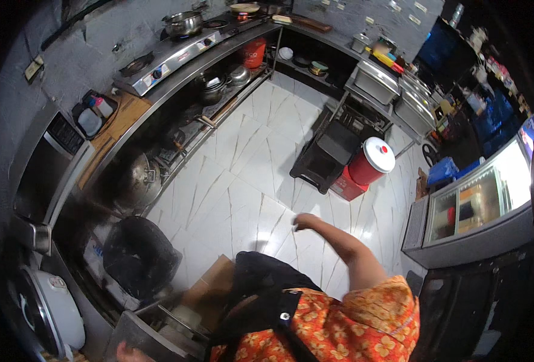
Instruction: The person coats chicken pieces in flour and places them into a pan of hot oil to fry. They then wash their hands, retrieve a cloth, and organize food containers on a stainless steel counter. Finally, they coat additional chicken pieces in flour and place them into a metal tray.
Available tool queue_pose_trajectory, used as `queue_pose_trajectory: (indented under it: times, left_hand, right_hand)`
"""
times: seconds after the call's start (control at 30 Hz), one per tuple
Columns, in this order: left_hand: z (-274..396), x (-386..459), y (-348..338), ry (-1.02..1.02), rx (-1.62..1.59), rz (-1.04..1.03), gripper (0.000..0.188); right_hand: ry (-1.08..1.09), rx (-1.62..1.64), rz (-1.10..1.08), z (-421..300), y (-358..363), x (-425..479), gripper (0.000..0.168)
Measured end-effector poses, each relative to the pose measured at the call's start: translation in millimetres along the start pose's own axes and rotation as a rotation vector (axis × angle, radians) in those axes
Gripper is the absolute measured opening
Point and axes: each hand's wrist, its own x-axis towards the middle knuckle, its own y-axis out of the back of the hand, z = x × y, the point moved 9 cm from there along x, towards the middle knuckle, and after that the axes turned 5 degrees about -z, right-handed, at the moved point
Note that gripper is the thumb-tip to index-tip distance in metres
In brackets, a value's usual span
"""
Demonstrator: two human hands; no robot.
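Observation:
My right hand [306, 221] hangs over the white tiled floor [230, 203], with its fingers blurred and partly curled. I see nothing in it. My left hand [131, 352] shows only in part at the lower edge, against a grey metal panel [144, 332] that looks like a pulled-out drawer or a door. Whether it grips the panel cannot be told. Just beyond the panel is a metal bar [183, 322], with a brown cardboard piece [212, 283] beside my black apron [267, 276].
A black plastic bin or stool [140, 258] and a white rice cooker [58, 312] are at my left. Ahead stands a red drinks cooler [371, 160] near a black plastic stool [330, 151]. A gas stove [176, 61] bears a steel pot [183, 23]. A glass-doored fridge [470, 203] is at right.

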Motion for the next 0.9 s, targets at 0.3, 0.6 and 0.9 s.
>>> queue_pose_trajectory:
  times: [0.3, 0.6, 0.9]
  left_hand:
    - [33, -242, -250, -0.192, 0.395, -1.064, 0.009]
    - [162, -405, -256, -0.137, 0.541, -1.505, 0.021]
    - [251, -659, -361, -0.013, 0.806, -2.161, 0.062]
  right_hand:
    - [-1.163, 0.762, 0.600, 167, -382, -369, 0.014]
    - [-1.464, 1.237, 0.705, 112, -565, -460, 0.018]
    - [-1.196, 1.325, 0.416, 272, -511, -564, 0.082]
